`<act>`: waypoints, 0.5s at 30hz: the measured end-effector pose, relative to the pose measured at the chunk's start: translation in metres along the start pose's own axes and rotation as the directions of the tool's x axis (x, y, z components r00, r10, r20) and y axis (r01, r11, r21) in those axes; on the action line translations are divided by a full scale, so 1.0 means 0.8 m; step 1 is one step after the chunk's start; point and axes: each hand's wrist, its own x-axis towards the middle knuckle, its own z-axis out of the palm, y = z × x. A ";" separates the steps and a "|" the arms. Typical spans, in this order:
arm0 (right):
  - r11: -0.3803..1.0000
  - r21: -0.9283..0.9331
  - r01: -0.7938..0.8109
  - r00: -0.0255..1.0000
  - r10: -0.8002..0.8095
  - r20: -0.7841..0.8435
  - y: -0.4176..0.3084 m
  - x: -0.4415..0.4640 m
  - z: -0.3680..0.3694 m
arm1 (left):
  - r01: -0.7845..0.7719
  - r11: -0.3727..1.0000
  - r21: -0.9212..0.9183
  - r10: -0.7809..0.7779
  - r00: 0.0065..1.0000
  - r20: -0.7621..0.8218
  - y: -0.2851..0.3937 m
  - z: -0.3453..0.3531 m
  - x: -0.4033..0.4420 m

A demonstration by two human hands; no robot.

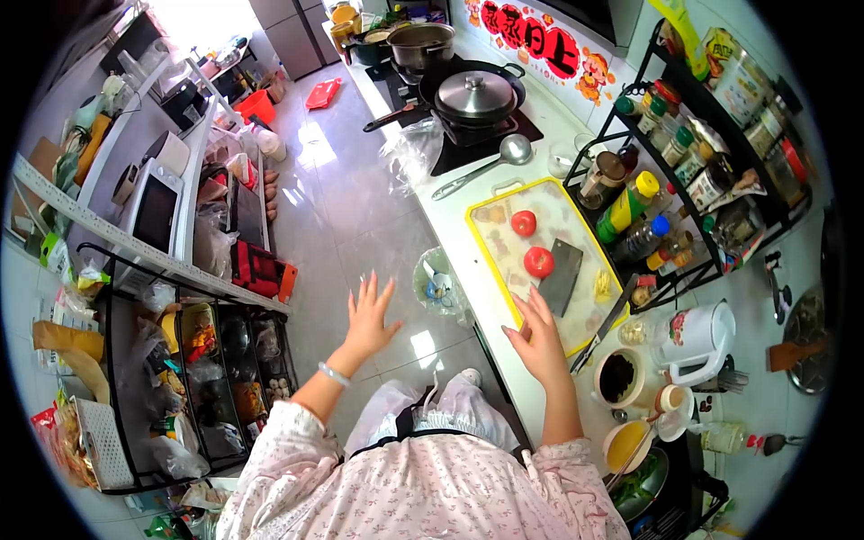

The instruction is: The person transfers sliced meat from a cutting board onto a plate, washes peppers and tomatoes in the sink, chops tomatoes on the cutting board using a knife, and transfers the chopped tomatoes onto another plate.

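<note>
My left hand (367,317) hangs in the air over the floor, palm down, its fingers spread and nothing in them. Above the near left edge of the yellow-rimmed cutting board (484,236) is my right hand (540,338), fingers stretched out and holding nothing; I cannot tell whether it touches the board. Two red tomatoes, one farther off (523,223) and one nearer (539,262), rest on the board. Beside the nearer tomato lies a cleaver (564,277), its lower end close to my right fingertips. Pale yellow pieces (602,285) sit near the board's right edge, next to a long knife (605,324).
A ladle (486,167) lies on the counter before the stove, which carries a lidded wok (474,95) and a steel pot (421,45). A spice rack (670,171) lines the wall. Right of me are a white pitcher (702,337) and bowls. A bin (436,281) stands on the floor.
</note>
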 end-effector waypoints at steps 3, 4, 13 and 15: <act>0.997 -0.009 -0.082 0.996 0.082 0.023 0.005 0.020 -0.001 | 0.080 0.997 -0.012 -0.081 0.989 -0.125 -0.018 0.005 0.081; 0.993 0.019 -0.117 0.993 0.117 0.013 0.003 0.024 0.000 | 0.093 0.996 -0.016 -0.094 0.983 -0.161 -0.025 0.007 0.110; 0.913 -0.193 -0.359 0.921 0.313 -0.232 -0.031 0.017 0.027 | 0.269 0.874 -0.404 -0.345 0.930 -0.129 -0.113 0.042 0.375; 0.901 -0.108 -0.420 0.882 0.377 -0.282 -0.046 0.026 0.047 | 0.365 0.821 -0.440 -0.437 0.896 -0.072 -0.125 0.032 0.414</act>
